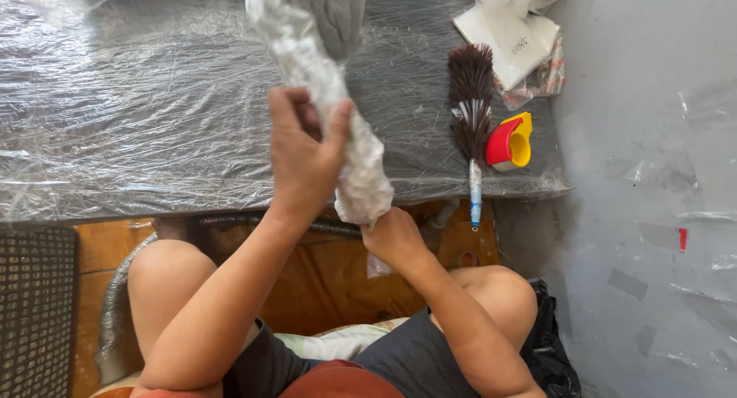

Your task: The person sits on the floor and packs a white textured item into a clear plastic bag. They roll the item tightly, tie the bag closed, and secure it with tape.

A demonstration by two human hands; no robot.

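I see left hand [303, 152] gripping plastic-wrapped bundle [338, 114] | right hand [393, 237] pinching its lower end | brush [470, 114], red-yellow cup [510, 141] beside on film-covered table [153, 114]

My table [115, 122] is covered in clear film, a grey wall [652, 214] runs along its right edge, and the floor [307, 283] is orange.
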